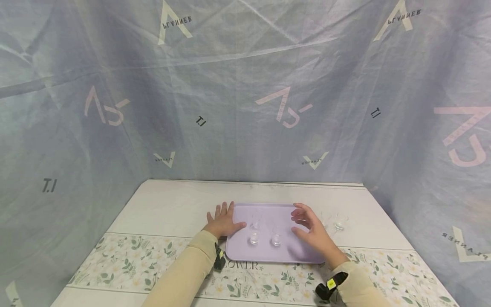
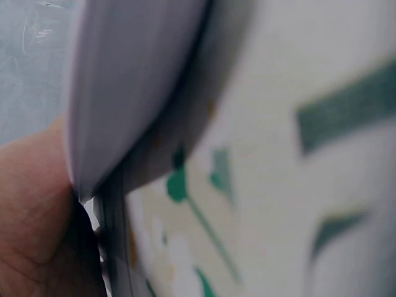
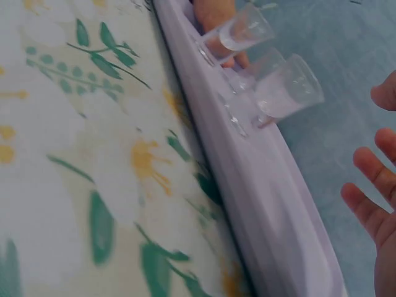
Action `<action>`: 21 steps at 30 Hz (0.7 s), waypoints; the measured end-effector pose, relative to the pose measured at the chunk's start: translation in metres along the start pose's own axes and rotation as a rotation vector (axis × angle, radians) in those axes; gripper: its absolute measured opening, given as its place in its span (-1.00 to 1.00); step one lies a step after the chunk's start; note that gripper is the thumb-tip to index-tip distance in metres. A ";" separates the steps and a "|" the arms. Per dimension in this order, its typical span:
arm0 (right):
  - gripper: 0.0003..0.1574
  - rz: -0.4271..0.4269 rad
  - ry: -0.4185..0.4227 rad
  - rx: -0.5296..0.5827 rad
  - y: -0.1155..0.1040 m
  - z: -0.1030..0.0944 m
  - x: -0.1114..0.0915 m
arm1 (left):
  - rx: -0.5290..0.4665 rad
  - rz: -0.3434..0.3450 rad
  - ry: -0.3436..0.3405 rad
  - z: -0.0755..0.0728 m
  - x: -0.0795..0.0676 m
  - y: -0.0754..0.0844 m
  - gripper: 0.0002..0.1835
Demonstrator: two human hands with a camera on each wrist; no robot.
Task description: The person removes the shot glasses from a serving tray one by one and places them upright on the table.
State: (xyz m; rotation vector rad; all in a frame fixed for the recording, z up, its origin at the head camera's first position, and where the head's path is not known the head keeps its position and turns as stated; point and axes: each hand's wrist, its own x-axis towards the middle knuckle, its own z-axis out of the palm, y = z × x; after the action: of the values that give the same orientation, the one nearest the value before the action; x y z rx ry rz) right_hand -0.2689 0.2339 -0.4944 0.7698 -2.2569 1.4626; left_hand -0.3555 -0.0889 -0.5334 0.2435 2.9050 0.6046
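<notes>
A lilac tray (image 1: 268, 254) lies on the table with three small clear glasses on it: a front-left glass (image 1: 255, 238), a front-right glass (image 1: 276, 239) and a fainter rear glass (image 1: 255, 223). My left hand (image 1: 224, 224) rests at the tray's left edge, fingers spread and thumb over the rim. In the left wrist view the tray's edge (image 2: 117, 86) stands beside the hand (image 2: 31, 216). My right hand (image 1: 312, 232) is above the tray's right part, its fingers bent loosely and apart, with nothing between them. The right wrist view shows the glasses (image 3: 288, 90) upright, away from those fingers (image 3: 374, 179).
Two more clear glasses are on the table right of the tray: one (image 1: 339, 224) in plain view, the other (image 1: 325, 218) partly behind my right hand. A flowered cloth band (image 1: 284, 283) crosses the table's front. Grey-blue printed curtains (image 1: 238, 106) enclose the back and sides.
</notes>
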 end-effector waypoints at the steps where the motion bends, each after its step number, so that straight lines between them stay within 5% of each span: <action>1: -0.05 0.007 -0.010 0.012 0.001 0.002 0.000 | -0.003 0.001 0.000 0.000 0.000 0.000 0.17; 9: -0.06 0.035 -0.072 0.124 0.005 0.017 -0.003 | 0.004 -0.005 -0.005 0.001 0.001 0.000 0.17; 21: -0.01 0.131 -0.100 0.117 0.005 0.036 -0.007 | 0.010 -0.006 -0.009 0.002 0.003 -0.001 0.18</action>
State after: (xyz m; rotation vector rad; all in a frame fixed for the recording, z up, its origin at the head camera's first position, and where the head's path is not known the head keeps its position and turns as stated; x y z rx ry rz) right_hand -0.2660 0.2046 -0.5162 0.7579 -2.3523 1.6632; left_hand -0.3584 -0.0887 -0.5358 0.2380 2.9002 0.5862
